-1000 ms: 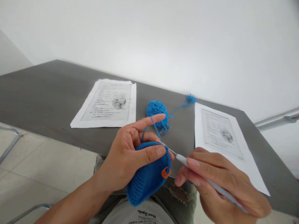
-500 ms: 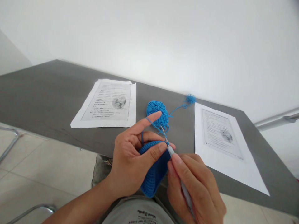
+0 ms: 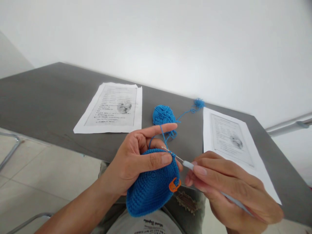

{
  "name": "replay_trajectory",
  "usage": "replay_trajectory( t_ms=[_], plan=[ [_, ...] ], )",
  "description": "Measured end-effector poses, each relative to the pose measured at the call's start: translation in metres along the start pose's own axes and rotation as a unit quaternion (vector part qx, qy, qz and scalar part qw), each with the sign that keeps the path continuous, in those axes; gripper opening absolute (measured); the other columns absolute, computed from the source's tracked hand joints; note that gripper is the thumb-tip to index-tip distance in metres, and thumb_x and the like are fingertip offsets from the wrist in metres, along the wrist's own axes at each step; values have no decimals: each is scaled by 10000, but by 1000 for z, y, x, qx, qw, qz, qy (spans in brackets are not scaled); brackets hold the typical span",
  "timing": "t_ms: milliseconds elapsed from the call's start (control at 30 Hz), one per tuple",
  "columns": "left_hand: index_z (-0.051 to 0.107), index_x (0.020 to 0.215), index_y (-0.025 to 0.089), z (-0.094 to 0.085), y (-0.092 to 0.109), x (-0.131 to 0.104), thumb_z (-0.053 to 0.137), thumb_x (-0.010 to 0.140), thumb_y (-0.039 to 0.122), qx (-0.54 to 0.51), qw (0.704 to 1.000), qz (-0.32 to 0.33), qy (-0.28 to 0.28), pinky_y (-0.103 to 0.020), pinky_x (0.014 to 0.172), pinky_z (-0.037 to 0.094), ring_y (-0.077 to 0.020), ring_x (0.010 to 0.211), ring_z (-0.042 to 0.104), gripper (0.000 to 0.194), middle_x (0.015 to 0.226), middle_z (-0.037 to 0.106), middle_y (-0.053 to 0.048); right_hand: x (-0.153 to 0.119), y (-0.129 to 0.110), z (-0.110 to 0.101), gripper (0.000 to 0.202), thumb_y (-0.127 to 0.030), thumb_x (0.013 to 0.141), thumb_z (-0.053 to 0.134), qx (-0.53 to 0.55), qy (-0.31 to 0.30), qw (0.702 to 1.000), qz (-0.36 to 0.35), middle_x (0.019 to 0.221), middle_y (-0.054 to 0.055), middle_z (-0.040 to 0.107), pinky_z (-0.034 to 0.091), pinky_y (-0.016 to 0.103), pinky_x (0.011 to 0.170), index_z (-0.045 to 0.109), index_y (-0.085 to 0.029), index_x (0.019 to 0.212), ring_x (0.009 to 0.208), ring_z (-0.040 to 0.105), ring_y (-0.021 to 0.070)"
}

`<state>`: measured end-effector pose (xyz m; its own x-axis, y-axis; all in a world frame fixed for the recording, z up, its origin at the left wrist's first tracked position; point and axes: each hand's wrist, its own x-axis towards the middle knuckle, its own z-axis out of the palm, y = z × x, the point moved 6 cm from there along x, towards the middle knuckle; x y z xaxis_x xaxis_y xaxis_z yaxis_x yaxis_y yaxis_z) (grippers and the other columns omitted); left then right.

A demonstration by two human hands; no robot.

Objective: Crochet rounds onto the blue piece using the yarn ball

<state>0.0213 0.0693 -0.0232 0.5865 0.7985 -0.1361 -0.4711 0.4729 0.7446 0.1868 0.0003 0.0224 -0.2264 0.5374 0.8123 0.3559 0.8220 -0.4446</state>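
Note:
A blue round crochet piece (image 3: 153, 187) hangs below my left hand (image 3: 138, 156), its upper edge pinched between thumb and fingers. My left index finger is stretched out, with a strand of blue yarn (image 3: 163, 135) looped over it. In my right hand (image 3: 226, 185) is a crochet hook (image 3: 188, 164) with a pale grey handle, held like a pen. Its thin metal tip lies at the piece's top edge, close to the left thumb, with yarn around it. An orange stitch marker (image 3: 175, 185) is clipped on the piece's right edge.
Behind my hands a ball of blue yarn (image 3: 162, 113) rests on the dark grey table (image 3: 48, 94). A strand runs to a small yarn tangle (image 3: 199, 103) near the wall. Printed sheets lie on both sides, a left sheet (image 3: 97, 97) and a right sheet (image 3: 224, 156).
My right hand has moved right and the hook now lies flatter. The crochet piece has turned to show its face and the orange marker. My left index finger has lowered.

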Motion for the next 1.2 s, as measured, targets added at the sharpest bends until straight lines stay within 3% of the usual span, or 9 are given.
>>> replay_trajectory(
  t_ms=[400, 567, 667, 767, 933, 1067, 1200],
  plan=[
    [786, 1315, 177, -1, -1, 3, 942, 809, 139, 16, 999, -38, -27, -217, 617, 629, -235, 733, 851, 530, 723, 798, -8, 1, -4, -19, 479, -72, 983, 714, -5, -59, 998, 12, 935, 102, 830, 669, 363, 535, 735, -233, 1434, 739, 788, 233],
    [779, 1331, 167, -2, 0, 3, 954, 799, 165, 35, 998, -55, -27, -226, 621, 623, -239, 716, 845, 560, 706, 786, -9, 9, -8, -25, 585, -49, 961, 728, -39, -139, 989, 30, 951, 80, 850, 714, 418, 612, 684, -293, 1491, 770, 809, 258],
    [765, 1334, 156, -2, 1, 2, 946, 805, 171, 47, 997, -63, -26, -241, 620, 626, -238, 705, 836, 560, 717, 802, -24, 10, -11, -32, 476, -50, 964, 721, -57, -179, 982, 35, 988, 89, 861, 734, 443, 700, 745, -251, 1395, 850, 828, 280],
    [756, 1334, 146, -2, 1, 1, 932, 810, 157, 55, 996, -66, -21, -241, 603, 620, -209, 663, 811, 552, 722, 799, -20, 5, -15, -35, 382, -78, 1005, 682, -89, -226, 970, 19, 1053, 109, 861, 736, 393, 715, 765, -205, 1356, 930, 834, 277],
    [782, 1294, 134, -3, 2, 1, 931, 800, 138, 62, 995, -71, -30, -231, 609, 623, -201, 654, 810, 515, 709, 784, -17, 5, -16, -39, 389, -153, 1051, 640, -104, -200, 974, 36, 1040, 87, 863, 736, 367, 678, 762, -257, 1405, 949, 838, 284],
    [803, 1256, 137, -3, 1, 1, 927, 794, 114, 57, 995, -76, -41, -239, 622, 639, -214, 681, 824, 479, 704, 782, -18, 14, -17, -37, 349, -133, 970, 768, -38, -157, 984, 69, 938, 61, 860, 712, 321, 635, 822, -262, 1290, 784, 829, 238],
    [807, 1260, 138, -3, 0, 1, 924, 812, 131, 57, 993, -83, -55, -230, 630, 634, -202, 672, 822, 463, 721, 803, -29, 9, -3, -37, 220, -155, 985, 766, -4, -103, 983, 153, 843, 60, 831, 711, 363, 651, 851, -246, 1167, 723, 806, 234]
  ],
)
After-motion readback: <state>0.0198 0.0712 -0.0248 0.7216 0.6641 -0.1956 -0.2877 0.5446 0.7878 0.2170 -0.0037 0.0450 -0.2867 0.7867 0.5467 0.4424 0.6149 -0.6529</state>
